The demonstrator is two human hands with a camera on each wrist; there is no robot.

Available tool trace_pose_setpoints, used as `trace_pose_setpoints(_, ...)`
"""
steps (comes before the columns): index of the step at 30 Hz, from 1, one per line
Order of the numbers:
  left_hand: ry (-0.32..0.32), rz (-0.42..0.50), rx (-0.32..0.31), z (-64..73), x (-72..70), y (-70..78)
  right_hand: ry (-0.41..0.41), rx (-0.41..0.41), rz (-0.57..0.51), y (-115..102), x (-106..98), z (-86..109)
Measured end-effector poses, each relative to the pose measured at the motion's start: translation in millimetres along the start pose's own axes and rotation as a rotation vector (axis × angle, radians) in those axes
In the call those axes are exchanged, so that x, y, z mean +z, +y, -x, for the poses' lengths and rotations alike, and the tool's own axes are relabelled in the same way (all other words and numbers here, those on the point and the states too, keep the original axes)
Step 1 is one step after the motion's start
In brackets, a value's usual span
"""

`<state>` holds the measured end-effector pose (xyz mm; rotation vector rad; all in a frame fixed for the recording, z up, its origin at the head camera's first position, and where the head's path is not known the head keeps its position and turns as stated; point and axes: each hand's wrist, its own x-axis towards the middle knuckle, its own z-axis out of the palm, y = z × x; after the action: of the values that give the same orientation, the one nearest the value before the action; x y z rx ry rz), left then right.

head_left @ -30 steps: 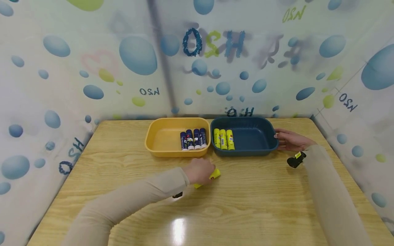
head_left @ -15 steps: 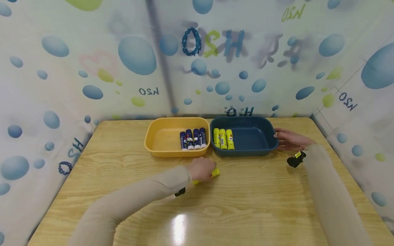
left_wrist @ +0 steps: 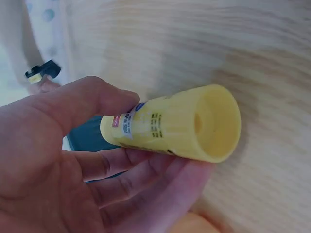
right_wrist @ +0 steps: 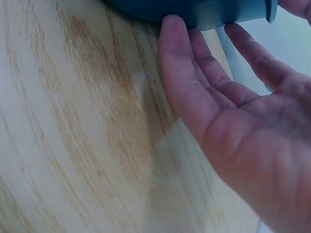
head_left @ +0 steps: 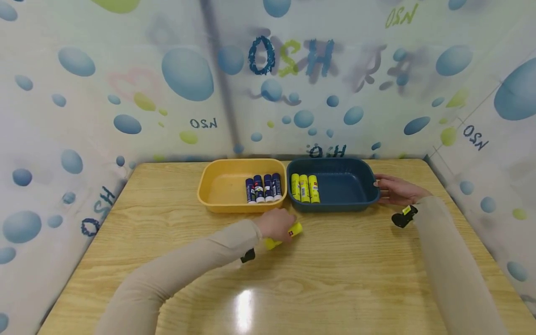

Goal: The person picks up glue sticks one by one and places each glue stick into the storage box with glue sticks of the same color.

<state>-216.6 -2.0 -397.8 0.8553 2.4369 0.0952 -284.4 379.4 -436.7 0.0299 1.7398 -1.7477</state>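
My left hand holds a yellow glue stick just in front of the two bins, thumb on one side and fingers on the other. Its hollow base faces the left wrist camera. At the right end of the dark blue bin, my right hand grips the wall, the thumb at the rim and the fingertips against the outside. Several yellow glue sticks stand in a row at that bin's left end. Several navy glue sticks with white ends lie in the yellow bin, at its right side.
Both bins stand side by side at the back of the wooden table. A patterned wall covering rises directly behind them. Light glares off the tabletop near the front.
My left hand has shifted slightly away from me, toward the bins, with the yellow glue stick, more of which now shows. The right hand stays at the blue bin.
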Motion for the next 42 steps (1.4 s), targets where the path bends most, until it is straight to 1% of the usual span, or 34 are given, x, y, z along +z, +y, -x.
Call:
trace_pose_setpoints(6,0.01,0.116,0.027,1.2,-16.1,3.0,-0.006,0.001,-0.012,-1,0,-0.1)
trace_pose_setpoints(8,0.019,0.128,0.039,1.2,-21.7,4.9,-0.007,0.003,-0.02,-1,0,0.1)
trace_pose_setpoints(13,0.026,0.169,0.039,0.3,-36.6,9.5,0.003,0.007,-0.033,0,0,0.5)
trace_pose_setpoints(18,0.036,0.233,0.032,-3.5,-50.9,9.9,0.003,0.005,-0.005,3,-3,-1.0)
trace_pose_setpoints(21,0.032,0.269,0.012,-5.5,-59.4,9.8,0.001,0.001,0.009,4,-3,-1.7)
trace_pose_setpoints(26,0.022,0.305,-0.012,-11.3,-71.7,8.5,-0.003,-0.007,-0.018,3,-3,-1.4)
trace_pose_setpoints(30,0.035,0.307,-0.025,-19.3,-79.9,6.5,0.001,-0.009,-0.024,2,-2,-0.7)
trace_pose_setpoints(36,0.059,0.345,-0.094,-33.3,-89.5,-0.4,0.008,-0.007,0.003,4,-3,-2.2)
trace_pose_setpoints(42,0.058,0.445,-0.152,-45.2,-98.4,-7.3,0.014,-0.006,-0.013,6,-5,-3.5)
